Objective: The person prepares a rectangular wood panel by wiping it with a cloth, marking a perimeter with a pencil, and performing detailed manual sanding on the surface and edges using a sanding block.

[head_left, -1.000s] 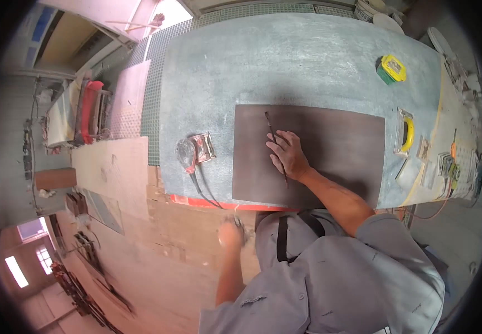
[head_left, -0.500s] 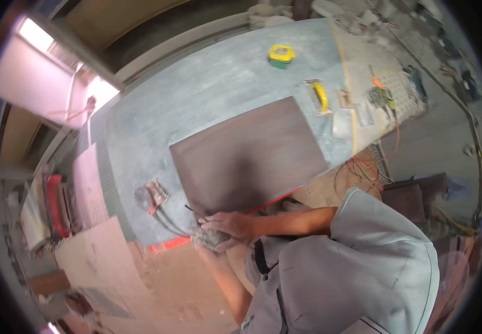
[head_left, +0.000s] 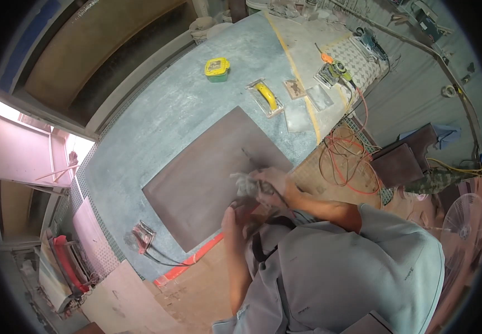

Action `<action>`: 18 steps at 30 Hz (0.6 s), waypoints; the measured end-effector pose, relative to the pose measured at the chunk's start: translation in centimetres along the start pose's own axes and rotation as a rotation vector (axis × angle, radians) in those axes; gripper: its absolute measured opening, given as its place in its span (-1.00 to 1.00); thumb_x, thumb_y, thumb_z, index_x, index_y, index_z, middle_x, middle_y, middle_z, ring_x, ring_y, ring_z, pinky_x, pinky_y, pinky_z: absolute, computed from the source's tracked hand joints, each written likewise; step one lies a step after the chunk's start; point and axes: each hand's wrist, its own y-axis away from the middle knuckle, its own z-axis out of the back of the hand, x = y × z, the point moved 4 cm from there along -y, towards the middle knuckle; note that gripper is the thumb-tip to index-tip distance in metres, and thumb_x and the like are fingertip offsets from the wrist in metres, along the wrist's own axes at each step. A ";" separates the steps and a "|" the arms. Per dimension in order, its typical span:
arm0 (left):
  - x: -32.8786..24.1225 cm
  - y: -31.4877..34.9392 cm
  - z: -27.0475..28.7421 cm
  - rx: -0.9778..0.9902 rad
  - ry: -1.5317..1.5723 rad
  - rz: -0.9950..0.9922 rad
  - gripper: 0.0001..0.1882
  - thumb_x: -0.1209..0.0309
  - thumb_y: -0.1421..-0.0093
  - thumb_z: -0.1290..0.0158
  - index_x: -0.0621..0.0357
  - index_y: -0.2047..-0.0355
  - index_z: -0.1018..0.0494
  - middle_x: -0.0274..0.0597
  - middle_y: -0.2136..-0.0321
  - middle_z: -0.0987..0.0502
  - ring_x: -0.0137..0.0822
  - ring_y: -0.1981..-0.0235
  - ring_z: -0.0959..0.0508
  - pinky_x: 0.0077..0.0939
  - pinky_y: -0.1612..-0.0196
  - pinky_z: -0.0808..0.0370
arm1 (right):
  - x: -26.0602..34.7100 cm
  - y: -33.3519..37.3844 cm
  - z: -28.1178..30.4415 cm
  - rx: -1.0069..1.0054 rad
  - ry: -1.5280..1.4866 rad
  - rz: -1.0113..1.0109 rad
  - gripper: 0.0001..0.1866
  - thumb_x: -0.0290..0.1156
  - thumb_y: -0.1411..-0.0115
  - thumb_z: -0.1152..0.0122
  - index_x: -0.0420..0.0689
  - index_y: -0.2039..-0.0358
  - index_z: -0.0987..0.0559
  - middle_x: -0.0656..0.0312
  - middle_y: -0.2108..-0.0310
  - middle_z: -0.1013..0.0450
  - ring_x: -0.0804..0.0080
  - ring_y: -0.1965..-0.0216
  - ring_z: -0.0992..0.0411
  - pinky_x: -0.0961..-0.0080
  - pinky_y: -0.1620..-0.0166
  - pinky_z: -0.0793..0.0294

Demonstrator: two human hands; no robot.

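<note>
A flat dark brown rectangular panel (head_left: 207, 172) lies on the blue-grey table, near its front edge. Over the panel's near right part is my right hand (head_left: 274, 186), closed round a crumpled pale grey cloth (head_left: 245, 183), both smeared by motion. A dark, hose-like strand (head_left: 280, 197) runs by that hand; where it ends I cannot make out. A thin dark tip shows blurred above the cloth. My left hand (head_left: 232, 216) is at the panel's near edge, left of the cloth; its fingers are mostly hidden in shadow.
On the table (head_left: 135, 147) are a yellow-lidded green tub (head_left: 217, 69), a yellow-handled sanding block (head_left: 266, 96), flat pads and a corded green power tool (head_left: 336, 71). A hose-fed sander (head_left: 142, 236) sits front left. Orange hoses (head_left: 349, 167) coil at right, near a fan (head_left: 464, 220).
My view has turned. The right hand and cloth have gone from the panel's front left corner to above its near right part; the left hand is now apart from the cloth.
</note>
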 end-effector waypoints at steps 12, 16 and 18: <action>10.3 -0.7 5.8 -0.839 0.765 0.107 -0.65 0.02 -0.38 -0.21 0.05 0.23 -0.58 -0.17 0.21 -0.59 -0.22 0.17 -0.60 -0.19 0.11 -0.63 | -13.1 -23.8 26.0 -0.463 0.536 0.220 -0.45 -0.36 -0.14 -0.49 -0.11 -0.16 -0.60 -0.03 -0.03 -0.60 -0.07 -0.01 -0.57 0.14 -0.11 -0.58; 9.3 -2.7 3.5 -0.846 0.768 0.052 -0.60 0.01 -0.48 -0.08 0.10 0.00 -0.49 -0.12 0.13 -0.51 -0.11 0.16 -0.59 -0.06 0.02 -0.72 | -20.2 -32.2 28.7 -0.467 0.677 0.308 -0.34 -0.29 -0.15 -0.53 -0.13 -0.26 -0.55 -0.06 -0.17 -0.53 -0.11 -0.16 -0.49 0.12 -0.19 -0.54; 8.8 -2.7 3.2 -0.855 0.724 0.045 -0.51 0.00 -0.47 -0.10 0.18 -0.10 -0.43 -0.05 0.01 -0.47 -0.07 0.08 -0.58 -0.01 -0.01 -0.72 | -26.7 -34.6 29.3 -0.286 0.661 0.209 -0.28 -0.29 -0.17 -0.50 -0.13 -0.33 -0.48 -0.11 -0.26 -0.47 -0.19 -0.32 -0.37 0.06 -0.33 -0.41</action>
